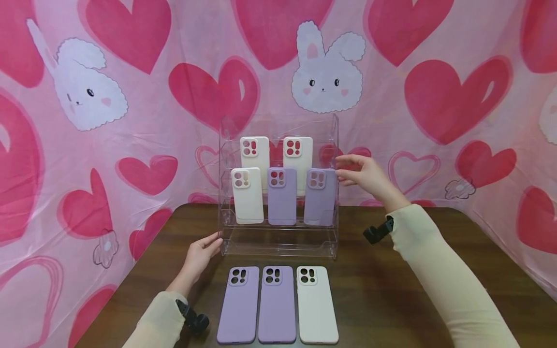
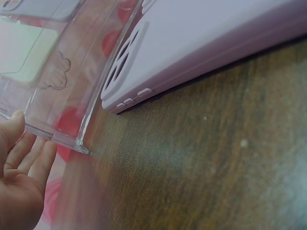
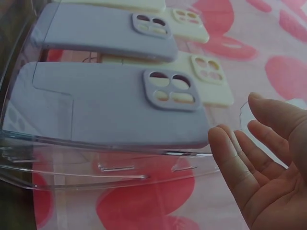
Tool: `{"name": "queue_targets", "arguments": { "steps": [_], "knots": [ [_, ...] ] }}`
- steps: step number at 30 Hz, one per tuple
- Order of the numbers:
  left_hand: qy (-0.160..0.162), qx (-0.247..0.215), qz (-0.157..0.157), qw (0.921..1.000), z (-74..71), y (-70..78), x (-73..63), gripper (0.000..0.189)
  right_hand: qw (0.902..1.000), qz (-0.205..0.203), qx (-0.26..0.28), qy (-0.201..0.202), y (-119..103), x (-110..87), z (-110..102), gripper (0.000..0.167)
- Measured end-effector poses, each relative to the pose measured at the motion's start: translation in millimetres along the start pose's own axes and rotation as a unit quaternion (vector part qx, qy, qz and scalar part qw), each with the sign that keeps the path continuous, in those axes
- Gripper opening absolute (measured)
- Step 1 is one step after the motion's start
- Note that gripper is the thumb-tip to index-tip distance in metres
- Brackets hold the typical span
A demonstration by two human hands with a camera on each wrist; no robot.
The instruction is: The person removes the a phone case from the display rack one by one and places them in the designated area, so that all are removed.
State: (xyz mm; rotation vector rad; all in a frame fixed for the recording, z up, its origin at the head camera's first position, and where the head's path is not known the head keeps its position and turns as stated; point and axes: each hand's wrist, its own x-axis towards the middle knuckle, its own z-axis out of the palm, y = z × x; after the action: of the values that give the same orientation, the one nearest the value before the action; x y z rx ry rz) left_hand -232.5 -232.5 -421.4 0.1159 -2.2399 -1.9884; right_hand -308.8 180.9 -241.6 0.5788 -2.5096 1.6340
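A clear tiered display stand (image 1: 278, 249) holds phone cases. Two white cases, one of them the upper left white case (image 1: 254, 159), stand on a higher tier. On a lower tier are a white case (image 1: 248, 203), a purple case (image 1: 282, 200) and another purple case (image 1: 319, 200) at the right. My right hand (image 1: 361, 171) is at the stand's right side, beside that last case, fingers extended and thumb apart, holding nothing. My left hand (image 1: 202, 253) is at the stand's lower left side; in the left wrist view its fingertips (image 2: 48, 148) touch or nearly touch the clear edge.
On the brown wooden table (image 1: 165, 241) before the stand lie a purple case (image 1: 238, 309), a second purple case (image 1: 276, 309) and a white case (image 1: 317, 309) in a row. A pink cloth (image 1: 278, 87) with hearts and rabbits hangs behind. Each wrist wears a black camera.
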Motion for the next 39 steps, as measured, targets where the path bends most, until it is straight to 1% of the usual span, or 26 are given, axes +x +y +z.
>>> {"name": "queue_targets", "arguments": {
  "steps": [7, 13, 26, 29, 35, 39],
  "knots": [
    [0.001, 0.002, -0.001, 1.0, 0.2, 0.4, 0.1, 0.042, 0.9998, 0.008, -0.015, -0.008, 9.7, 6.8, 2.8, 0.049],
    [0.004, 0.004, -0.002, 1.0, 0.6, -0.5, 1.2, 0.041, 0.9995, 0.016, -0.021, -0.017, 14.2, 7.6, 6.8, 0.051],
    [0.004, 0.006, -0.004, 1.0, 0.3, 0.0, 0.1, 0.042, 0.9991, -0.002, -0.036, 0.023, 17.5, 6.0, 13.3, 0.039],
    [0.004, 0.007, -0.006, 0.9999, 0.3, -0.2, -0.2, 0.042, 0.9989, -0.01, -0.037, 0.026, 17.5, 5.6, 14.1, 0.037],
    [0.004, 0.003, -0.004, 1.0, 0.6, -0.9, -0.1, 0.042, 0.9988, -0.005, -0.039, 0.029, 18.8, 3.5, 15.8, 0.035],
    [0.006, -0.004, -0.002, 1.0, 0.6, -1.3, -0.6, 0.041, 0.9989, -0.009, -0.035, 0.031, 19.5, 2.1, 16.9, 0.034]
  ]
}}
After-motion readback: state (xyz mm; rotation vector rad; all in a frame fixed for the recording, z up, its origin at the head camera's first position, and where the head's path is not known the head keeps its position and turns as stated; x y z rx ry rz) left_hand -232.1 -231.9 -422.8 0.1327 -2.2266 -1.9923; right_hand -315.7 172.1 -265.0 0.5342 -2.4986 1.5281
